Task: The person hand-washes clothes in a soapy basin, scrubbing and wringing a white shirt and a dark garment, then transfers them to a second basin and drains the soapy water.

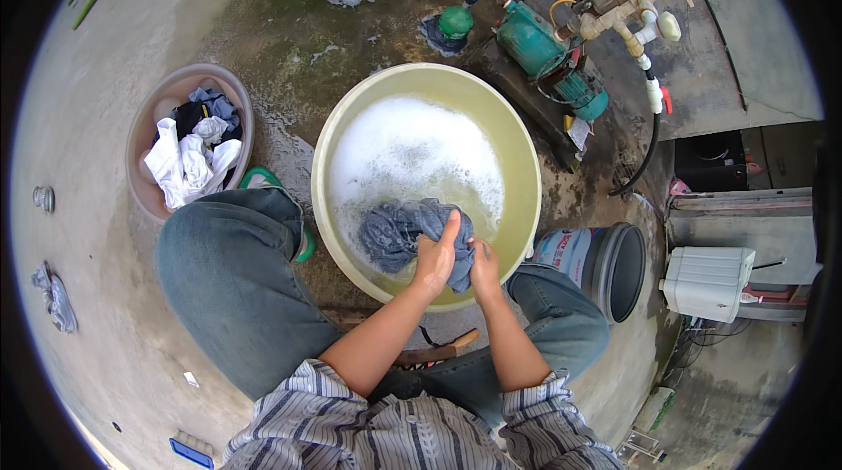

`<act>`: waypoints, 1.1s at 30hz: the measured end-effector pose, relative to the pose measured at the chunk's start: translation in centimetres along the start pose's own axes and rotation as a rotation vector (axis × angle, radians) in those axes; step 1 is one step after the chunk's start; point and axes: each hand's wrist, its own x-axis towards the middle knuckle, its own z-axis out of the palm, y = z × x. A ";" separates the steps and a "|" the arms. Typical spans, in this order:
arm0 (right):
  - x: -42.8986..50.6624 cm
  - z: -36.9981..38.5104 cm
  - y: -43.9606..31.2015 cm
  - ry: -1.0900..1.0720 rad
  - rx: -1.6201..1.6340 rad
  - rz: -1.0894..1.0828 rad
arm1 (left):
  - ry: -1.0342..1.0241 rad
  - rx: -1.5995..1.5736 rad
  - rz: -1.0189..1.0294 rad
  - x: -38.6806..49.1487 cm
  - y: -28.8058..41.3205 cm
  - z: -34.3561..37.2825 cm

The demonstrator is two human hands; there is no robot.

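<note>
A wet blue-grey cloth garment [391, 233] is bunched at the near side of a large pale yellow plastic tub [520, 207]. My left hand [436, 256] grips the middle of the garment, thumb pointing up and away from me. My right hand [485, 267] clasps the garment's right end, close beside the left. Part of the cloth hangs down between and below my hands, while the rest lies in the soapy water. White suds [414, 134] cover much of the water's surface. My fingertips are largely hidden by the cloth.
A pinkish plastic basin [135, 167] with white and dark clothes [191, 164] stands at the left. Beyond the tub, to the right, sits a green water pump [533, 42] with pipes. A grey bucket [592, 266] lies by my right knee. The concrete floor [283, 49] is wet.
</note>
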 end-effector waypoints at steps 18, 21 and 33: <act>-5.6 2.2 -1.7 -0.121 -0.662 -0.619 | -0.214 -0.641 -0.468 3.3 -0.9 -5.4; -9.3 2.0 -4.5 -0.104 -0.732 -0.667 | -0.366 -0.611 -0.665 2.9 -0.9 -4.9; 0.7 0.8 -2.2 -0.059 0.214 0.083 | 0.060 0.049 0.142 0.5 0.1 -0.1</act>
